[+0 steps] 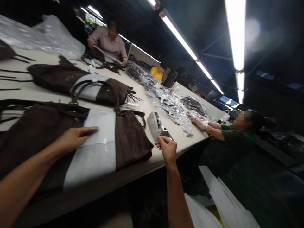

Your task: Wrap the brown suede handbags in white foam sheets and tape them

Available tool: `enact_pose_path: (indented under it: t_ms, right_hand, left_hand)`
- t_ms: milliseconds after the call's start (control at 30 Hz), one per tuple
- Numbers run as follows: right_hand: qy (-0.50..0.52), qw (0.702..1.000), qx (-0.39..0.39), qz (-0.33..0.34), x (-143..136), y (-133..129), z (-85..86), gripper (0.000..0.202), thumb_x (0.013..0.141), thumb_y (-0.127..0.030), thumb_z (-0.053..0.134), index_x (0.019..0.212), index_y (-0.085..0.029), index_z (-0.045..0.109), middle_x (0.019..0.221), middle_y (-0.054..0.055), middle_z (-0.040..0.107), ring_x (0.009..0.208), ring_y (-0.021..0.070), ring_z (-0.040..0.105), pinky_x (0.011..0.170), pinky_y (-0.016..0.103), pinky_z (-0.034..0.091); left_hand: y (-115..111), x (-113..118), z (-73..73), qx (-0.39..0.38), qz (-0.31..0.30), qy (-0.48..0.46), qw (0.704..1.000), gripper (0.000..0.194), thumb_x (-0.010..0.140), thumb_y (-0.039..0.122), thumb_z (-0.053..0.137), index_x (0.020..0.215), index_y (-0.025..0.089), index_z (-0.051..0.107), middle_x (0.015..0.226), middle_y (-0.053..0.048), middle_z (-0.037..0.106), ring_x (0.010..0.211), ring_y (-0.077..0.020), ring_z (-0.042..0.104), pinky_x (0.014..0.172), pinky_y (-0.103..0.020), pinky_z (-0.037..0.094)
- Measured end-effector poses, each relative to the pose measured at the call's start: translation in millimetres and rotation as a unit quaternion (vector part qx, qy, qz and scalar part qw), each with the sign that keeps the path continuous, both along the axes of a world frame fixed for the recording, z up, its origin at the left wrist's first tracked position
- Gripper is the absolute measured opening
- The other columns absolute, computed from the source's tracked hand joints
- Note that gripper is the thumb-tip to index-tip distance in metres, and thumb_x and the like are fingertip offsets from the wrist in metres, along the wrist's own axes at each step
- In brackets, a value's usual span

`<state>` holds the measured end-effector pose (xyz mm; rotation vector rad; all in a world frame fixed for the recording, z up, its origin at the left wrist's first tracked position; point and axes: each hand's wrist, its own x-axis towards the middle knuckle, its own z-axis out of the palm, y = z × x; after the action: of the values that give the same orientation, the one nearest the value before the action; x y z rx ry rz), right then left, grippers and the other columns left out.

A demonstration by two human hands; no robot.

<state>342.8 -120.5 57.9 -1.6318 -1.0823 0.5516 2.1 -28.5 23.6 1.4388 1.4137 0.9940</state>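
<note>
A dark brown handbag (pixel 133 139) lies on the table with a white wrap (pixel 98 155) around its middle and its handles up. My left hand (pixel 73 137) rests on the bag and the wrap's upper part, fingers stretched out, holding nothing. Right of the bag stands a grey tape dispenser (pixel 153 125). My right hand (pixel 167 147) is at the dispenser's near end, thumb and fingers pinched together; what they hold, if anything, is too small to make out. Behind lies a second brown bag (pixel 52 76), also with a white wrap.
Clear plastic-wrapped items (pixel 166 101) run along the pale table (pixel 140 91). A person in green (pixel 237 136) reaches onto it from the right; a person in pink (pixel 108 41) handles a bag at the back. White sheets (pixel 223 193) stand below the table edge.
</note>
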Motion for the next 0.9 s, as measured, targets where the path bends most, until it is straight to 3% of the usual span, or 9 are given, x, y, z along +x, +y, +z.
enact_pose_path:
  t_ms: [100, 167, 233, 333, 467, 567, 667, 767, 900]
  right_hand:
    - [0.127, 0.977, -0.021, 0.168, -76, -2, 19.0, 0.032, 0.076, -0.040, 0.074, 0.089, -0.011, 0.076, 0.061, 0.004, 0.070, 0.047, 0.0116, 0.060, 0.045, 0.021, 0.046]
    - [0.174, 0.953, -0.067, 0.238, -128, 5, 21.1, 0.022, 0.078, -0.032, 0.073, 0.085, -0.011, 0.075, 0.056, 0.002, 0.068, 0.044, 0.0105, 0.059, 0.043, 0.019, 0.046]
    - [0.195, 0.938, -0.103, 0.266, -172, 19, 13.4, 0.011, 0.080, -0.021, 0.069, 0.077, -0.011, 0.071, 0.052, 0.000, 0.065, 0.042, 0.0099, 0.058, 0.041, 0.018, 0.046]
    - [0.190, 0.934, -0.151, 0.264, -215, 45, -7.2, 0.014, 0.082, -0.009, 0.063, 0.068, -0.013, 0.064, 0.048, -0.002, 0.061, 0.040, 0.0093, 0.057, 0.042, 0.017, 0.048]
    - [0.120, 0.941, -0.228, 0.219, -236, 69, -27.1, 0.011, 0.082, -0.004, 0.061, 0.083, -0.014, 0.063, 0.043, -0.005, 0.057, 0.041, 0.0132, 0.061, 0.045, 0.021, 0.053]
    - [-0.004, 0.940, -0.271, 0.205, -238, 77, -28.4, 0.025, 0.080, -0.003, 0.062, 0.102, -0.014, 0.061, 0.043, -0.006, 0.056, 0.046, 0.0171, 0.065, 0.046, 0.023, 0.053]
    - [-0.149, 0.913, -0.305, 0.226, -238, 82, -21.4, 0.015, 0.076, -0.003, 0.064, 0.084, -0.016, 0.064, 0.045, -0.002, 0.059, 0.055, 0.0182, 0.069, 0.049, 0.020, 0.051]
    - [-0.202, 0.886, -0.332, 0.255, -237, 84, -13.8, 0.018, 0.074, -0.004, 0.064, 0.062, -0.017, 0.060, 0.047, 0.002, 0.062, 0.060, 0.0197, 0.071, 0.052, 0.021, 0.051]
    - [-0.288, 0.865, -0.314, 0.265, -229, 67, -9.3, 0.011, 0.070, -0.011, 0.069, 0.064, -0.017, 0.062, 0.057, 0.006, 0.069, 0.070, 0.0216, 0.073, 0.060, 0.024, 0.053]
  left_hand:
    - [-1, -3, -5.8, -0.033, -0.005, -0.052, 0.998, 0.057, 0.049, 0.018, 0.065, 0.105, 0.011, 0.073, 0.127, -0.011, 0.068, 0.129, -0.0280, 0.057, 0.120, -0.041, 0.031]
    - [-1, -2, -9.4, -0.041, 0.002, -0.081, 0.996, 0.060, 0.047, 0.015, 0.063, 0.106, 0.010, 0.073, 0.129, -0.012, 0.067, 0.132, -0.0275, 0.054, 0.121, -0.040, 0.032]
    - [-2, -2, -12.3, -0.044, 0.010, -0.108, 0.993, 0.061, 0.045, 0.014, 0.062, 0.105, 0.011, 0.073, 0.129, -0.013, 0.067, 0.132, -0.0289, 0.054, 0.120, -0.040, 0.034]
    - [-1, -4, -16.1, -0.050, 0.020, -0.142, 0.988, 0.061, 0.043, 0.011, 0.062, 0.103, 0.012, 0.074, 0.125, -0.013, 0.069, 0.129, -0.0309, 0.057, 0.117, -0.041, 0.039]
    - [4, -7, -21.0, -0.050, 0.026, -0.162, 0.985, 0.056, 0.044, 0.000, 0.063, 0.097, 0.013, 0.075, 0.118, -0.010, 0.073, 0.127, -0.0290, 0.058, 0.116, -0.038, 0.041]
    - [8, -7, -23.8, -0.046, 0.022, -0.152, 0.987, 0.045, 0.055, -0.006, 0.067, 0.096, 0.012, 0.073, 0.114, -0.008, 0.074, 0.124, -0.0251, 0.061, 0.116, -0.044, 0.041]
    - [11, -7, -25.2, -0.040, 0.008, -0.130, 0.991, 0.027, 0.072, 0.001, 0.070, 0.097, 0.011, 0.071, 0.113, -0.008, 0.073, 0.120, -0.0227, 0.063, 0.112, -0.050, 0.044]
    - [12, -8, -24.6, -0.028, 0.000, -0.110, 0.994, 0.018, 0.081, 0.014, 0.071, 0.098, 0.012, 0.070, 0.113, -0.008, 0.071, 0.118, -0.0225, 0.063, 0.109, -0.050, 0.047]
    - [11, -7, -23.1, -0.022, -0.011, -0.089, 0.996, 0.017, 0.084, 0.017, 0.070, 0.100, 0.012, 0.069, 0.115, -0.008, 0.071, 0.118, -0.0220, 0.063, 0.109, -0.049, 0.047]
